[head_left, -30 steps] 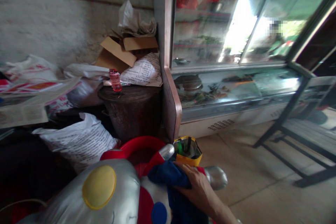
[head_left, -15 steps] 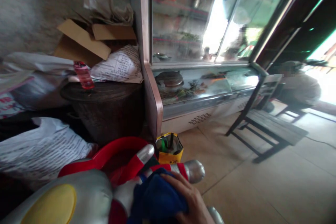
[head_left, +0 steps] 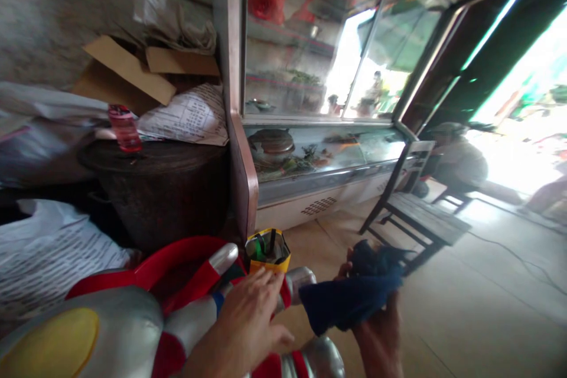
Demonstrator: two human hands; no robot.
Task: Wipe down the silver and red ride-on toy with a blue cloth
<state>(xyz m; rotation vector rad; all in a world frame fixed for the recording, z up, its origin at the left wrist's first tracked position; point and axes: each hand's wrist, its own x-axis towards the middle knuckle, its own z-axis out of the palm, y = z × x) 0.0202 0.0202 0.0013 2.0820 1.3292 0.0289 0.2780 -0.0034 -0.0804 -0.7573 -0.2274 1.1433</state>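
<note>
At the left lies a big inflatable figure (head_left: 110, 331), silver and red with a yellow eye, leaning on a red plastic rim. The work in hand seems to be the wiping of this figure: I judge that one pass with the cloth is finished and the cloth is lifted off for a new grip or a new place.

The left hand (head_left: 248, 322) rests flat on the silver and red arm of the figure, palm down. Its fingers (head_left: 266, 283) are spread a little and stretched forward; they press on the surface and do not close around anything. Just behind the fingertips stands a small yellow bag (head_left: 268, 250) on the floor, close to the metal corner of a glass display cooler (head_left: 319, 147).

To the right, the right hand (head_left: 376, 331) is raised over the tiled floor, apart from the figure. Its fingers are closed on a dark blue cloth (head_left: 349, 301), which is bunched at the top and hangs out toward the left hand.

The next move, as I judge it, calls for bringing the cloth down on a part not yet wiped, while the left hand keeps the light figure steady so it does not roll or slide.
</note>
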